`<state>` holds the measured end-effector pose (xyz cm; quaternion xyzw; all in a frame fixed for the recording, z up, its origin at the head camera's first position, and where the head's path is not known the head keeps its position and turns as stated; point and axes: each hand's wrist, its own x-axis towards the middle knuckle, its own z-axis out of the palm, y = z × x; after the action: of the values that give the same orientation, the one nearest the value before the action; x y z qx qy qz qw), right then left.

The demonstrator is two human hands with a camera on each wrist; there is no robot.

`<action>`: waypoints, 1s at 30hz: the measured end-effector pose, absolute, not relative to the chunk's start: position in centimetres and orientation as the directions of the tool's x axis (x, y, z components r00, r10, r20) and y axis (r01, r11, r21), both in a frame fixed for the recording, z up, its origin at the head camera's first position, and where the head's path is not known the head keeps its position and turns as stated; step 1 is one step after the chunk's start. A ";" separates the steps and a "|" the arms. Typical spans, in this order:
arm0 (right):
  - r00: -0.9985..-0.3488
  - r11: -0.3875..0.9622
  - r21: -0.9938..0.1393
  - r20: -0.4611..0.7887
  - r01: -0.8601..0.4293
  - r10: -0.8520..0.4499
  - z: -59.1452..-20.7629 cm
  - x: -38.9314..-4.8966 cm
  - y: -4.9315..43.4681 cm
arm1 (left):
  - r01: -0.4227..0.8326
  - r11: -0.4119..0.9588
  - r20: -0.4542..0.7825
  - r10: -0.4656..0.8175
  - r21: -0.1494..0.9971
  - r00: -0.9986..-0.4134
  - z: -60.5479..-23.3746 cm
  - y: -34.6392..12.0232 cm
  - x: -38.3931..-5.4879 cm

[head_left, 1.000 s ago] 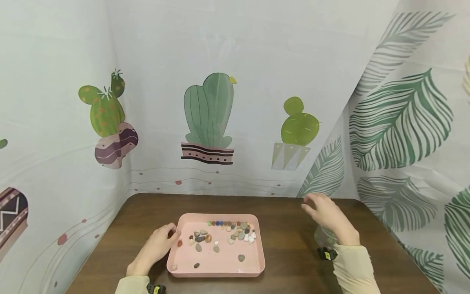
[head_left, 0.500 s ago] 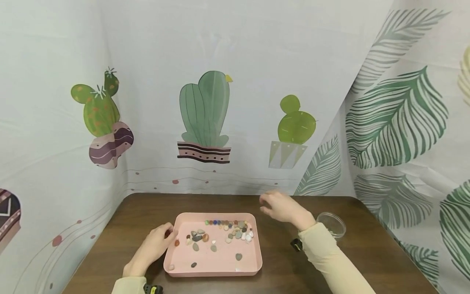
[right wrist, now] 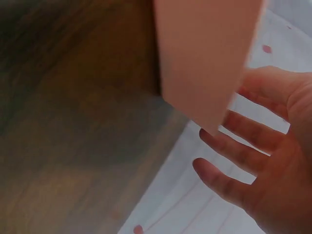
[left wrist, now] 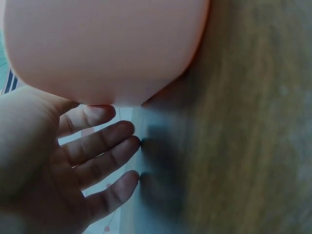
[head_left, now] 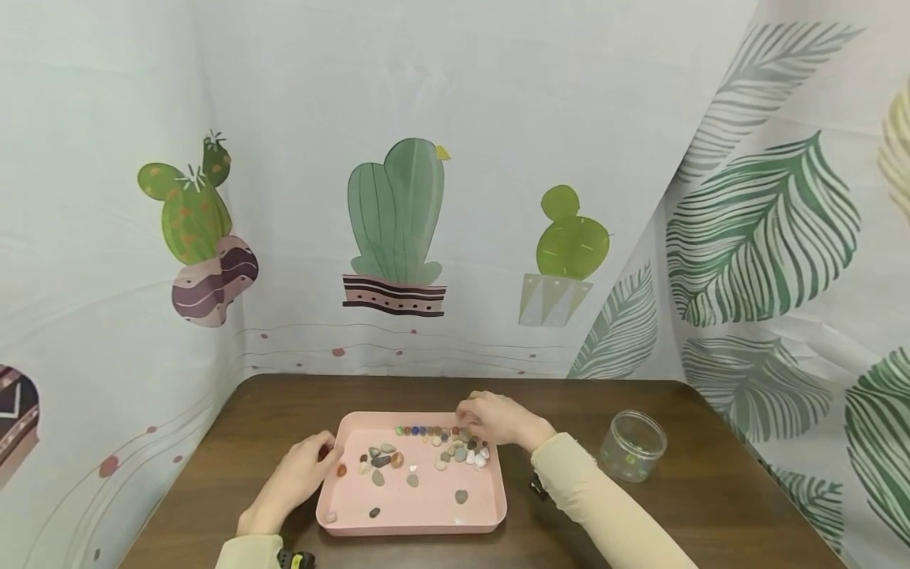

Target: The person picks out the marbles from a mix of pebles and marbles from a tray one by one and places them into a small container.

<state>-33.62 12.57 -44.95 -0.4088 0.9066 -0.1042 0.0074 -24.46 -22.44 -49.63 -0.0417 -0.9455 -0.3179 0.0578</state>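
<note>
A pink tray (head_left: 412, 514) holds loose pebbles (head_left: 381, 460) and a row of small round beads (head_left: 423, 431) along its far side. My left hand (head_left: 302, 470) rests at the tray's left rim. In the left wrist view its fingers (left wrist: 105, 144) are spread and relaxed beside the outer wall, the thumb hidden. My right hand (head_left: 498, 419) reaches over the far right corner, fingertips down among stones and beads. In the right wrist view the tray wall (right wrist: 204, 58) hides its thumb and index tips, so I cannot tell whether they pinch anything; the other fingers (right wrist: 239, 151) are loosely extended.
On the brown table (head_left: 569, 514), right of the tray, a clear round jar (head_left: 633, 446) stands without a lid, with a few small colored pieces at its bottom. The right forearm (head_left: 604, 506) passes in front of it. A printed curtain (head_left: 462, 348) hangs behind the table.
My right hand has moved left from above the clear jar to the tray's far right corner, lowering to the stones. The left hand has stayed at the rim.
</note>
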 end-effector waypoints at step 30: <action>-0.659 0.659 -0.029 0.070 -0.751 -0.749 -45.4 -33.0 11.3 | 0.095 0.795 0.122 0.027 0.599 -0.992 -49.5 -22.4 -24.6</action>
<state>-33.02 11.25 -45.43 -0.4119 0.9104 -0.0277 -0.0260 -24.57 -22.37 -49.47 -0.0322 -0.9458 -0.3187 0.0535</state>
